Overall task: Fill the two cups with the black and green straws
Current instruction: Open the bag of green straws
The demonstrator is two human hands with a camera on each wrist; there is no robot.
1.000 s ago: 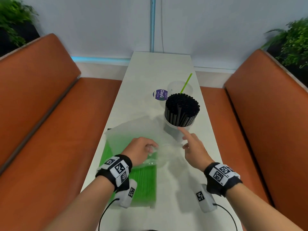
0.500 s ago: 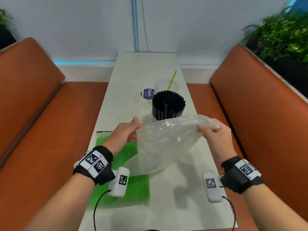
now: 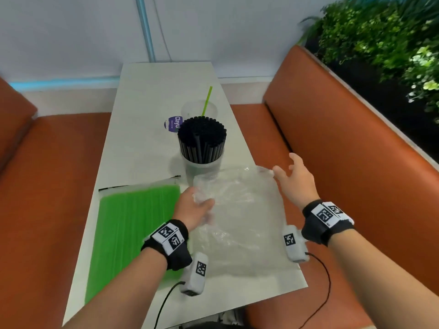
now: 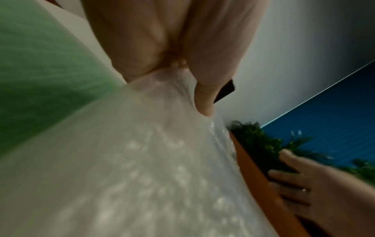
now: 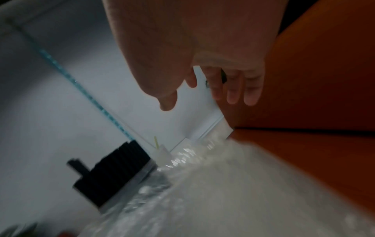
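Note:
A clear cup (image 3: 202, 162) packed with black straws (image 3: 202, 136) stands mid-table. Behind it a second clear cup (image 3: 199, 110) holds one green straw (image 3: 207, 98). The flat pack of green straws (image 3: 133, 233) lies at the near left. To its right an empty clear plastic bag (image 3: 240, 224) lies crumpled on the table. My left hand (image 3: 197, 205) pinches the bag's left edge; in the left wrist view its fingers (image 4: 202, 99) press into the bag (image 4: 162, 168). My right hand (image 3: 287, 172) hovers over the bag's far right corner with fingers (image 5: 233, 89) spread, holding nothing.
A purple-labelled round lid (image 3: 173, 123) sits left of the rear cup. Orange benches (image 3: 344, 150) flank the narrow white table (image 3: 152, 96). Plants (image 3: 380, 39) stand behind the right bench. The bag reaches the table's right edge.
The bag, held up in the air by both hands half a second ago, now lies on the table. My right hand has let go of it and spread; the left still pinches it.

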